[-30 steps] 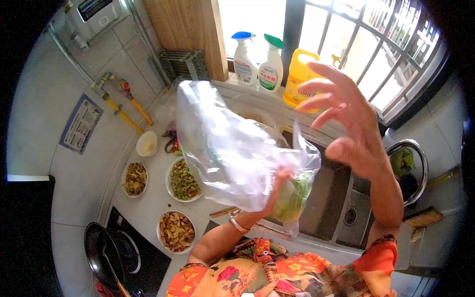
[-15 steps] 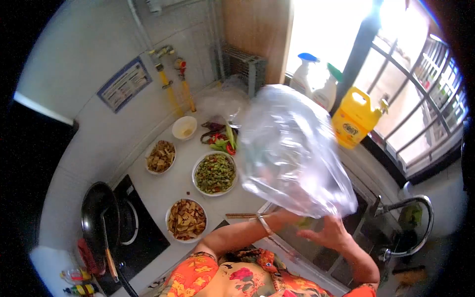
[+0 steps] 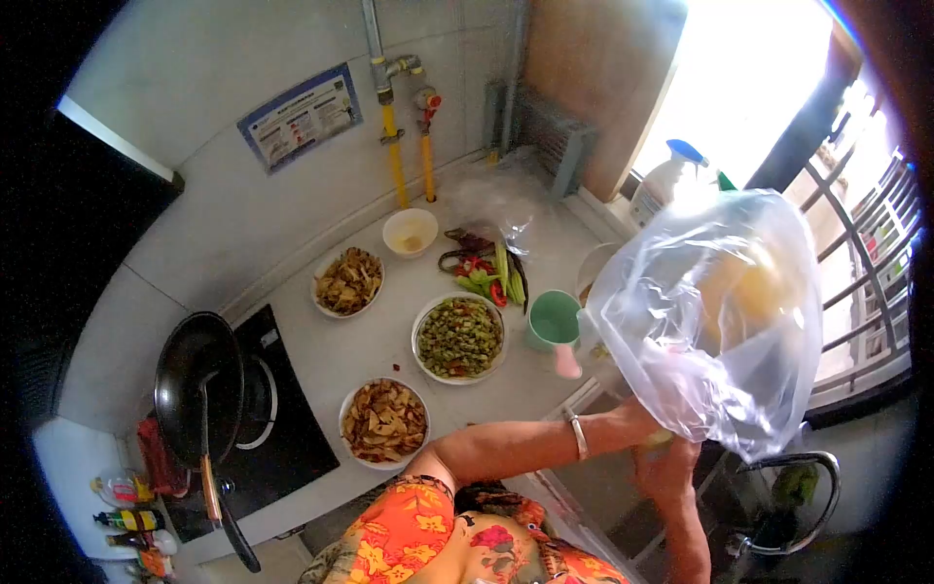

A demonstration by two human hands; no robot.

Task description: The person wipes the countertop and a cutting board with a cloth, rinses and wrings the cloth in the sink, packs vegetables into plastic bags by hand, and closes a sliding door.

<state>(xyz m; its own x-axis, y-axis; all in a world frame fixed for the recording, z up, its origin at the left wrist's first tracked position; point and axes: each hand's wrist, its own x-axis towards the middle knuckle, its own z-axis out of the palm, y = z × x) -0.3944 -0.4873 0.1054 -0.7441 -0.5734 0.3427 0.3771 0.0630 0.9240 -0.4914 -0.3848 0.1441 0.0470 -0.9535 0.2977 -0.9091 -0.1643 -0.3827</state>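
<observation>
A clear plastic bag (image 3: 759, 360) is held up, puffed out, over the sink side of the counter. My left hand (image 3: 664, 375), seen blurred through the film, is closed on the bag near its lower left. Just beneath, my right hand (image 3: 669, 459) is at the bag's lower edge, its fingers bent in and partly hidden. Something small and yellow-green (image 3: 662, 438) shows between the hands, too little of it to name. To the left of the bag, a green cup (image 3: 555, 319) with a pink handle stands on the counter.
Bowls of chopped green vegetables (image 3: 459, 338), brown slices (image 3: 386, 420) and shredded food (image 3: 347, 282) stand left, near a small bowl (image 3: 411, 234) and loose peppers (image 3: 491, 273). A wok (image 3: 199, 389) is over the cooktop (image 3: 292, 448). The faucet (image 3: 832, 487) arches at right.
The bag and both hands have shifted right and the view has turned. The green cup is now uncovered. My right hand's fingers, spread before, have drawn in under the bag.
</observation>
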